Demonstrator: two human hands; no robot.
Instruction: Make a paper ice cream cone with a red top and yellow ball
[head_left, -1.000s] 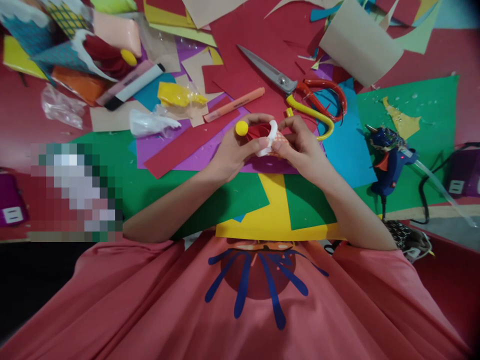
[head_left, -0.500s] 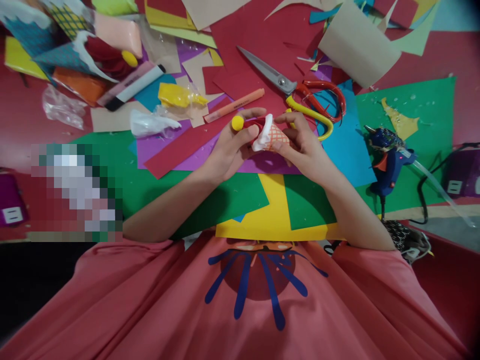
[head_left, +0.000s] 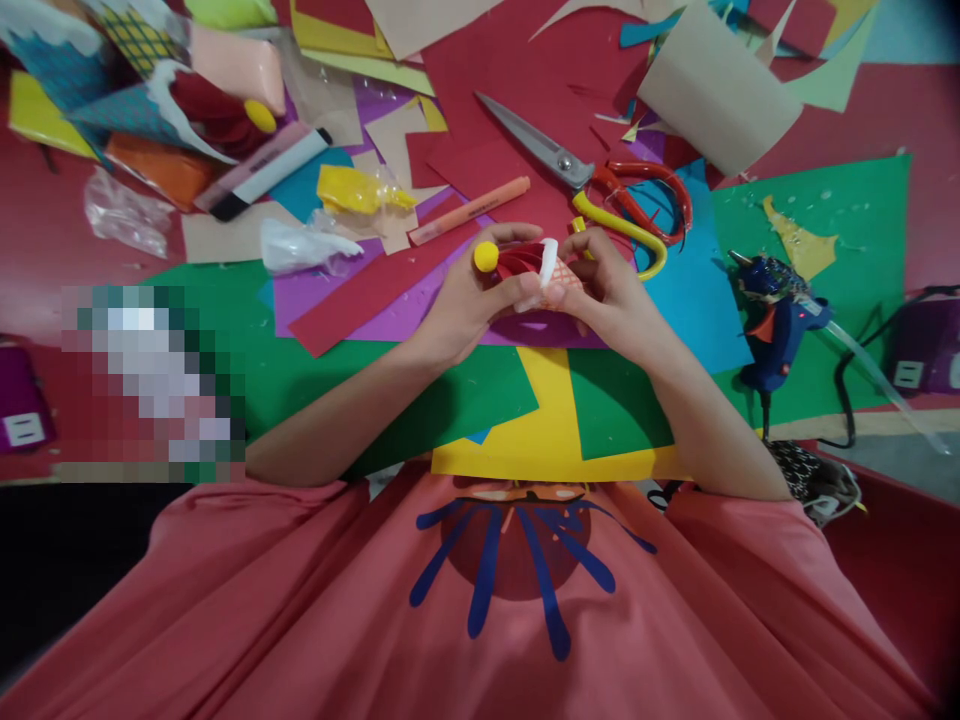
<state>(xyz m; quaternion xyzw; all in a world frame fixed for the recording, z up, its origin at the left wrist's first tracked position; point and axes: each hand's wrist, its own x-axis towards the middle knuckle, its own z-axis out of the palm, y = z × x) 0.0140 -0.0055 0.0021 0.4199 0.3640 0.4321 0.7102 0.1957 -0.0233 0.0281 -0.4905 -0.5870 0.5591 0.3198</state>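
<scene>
Between my two hands is a small paper ice cream cone [head_left: 568, 288] with an orange criss-cross pattern, a white rim and red paper folds topped by a yellow ball [head_left: 486, 257]. It lies tilted sideways, its rim toward the left. My left hand [head_left: 469, 300] is closed around the red top, its thumb pressing the white rim. On the patterned side, my right hand [head_left: 604, 285] grips the cone with thumb and fingers; the cone's tip is hidden in it. Just beyond the hands lie large scissors [head_left: 574, 170] with red and yellow handles, and an orange marker [head_left: 469, 210].
A blue glue gun [head_left: 784, 335] stands at the right with its cord. Several finished blue and yellow cones [head_left: 139, 115] and clay packets [head_left: 232, 65] crowd the upper left. A beige paper roll [head_left: 720, 90] lies upper right. Coloured sheets [head_left: 375, 395] cover the table.
The cone turned so its patterned side showed more, then turned back with the red folds in sight. My left thumb shifted from the red top onto the white rim.
</scene>
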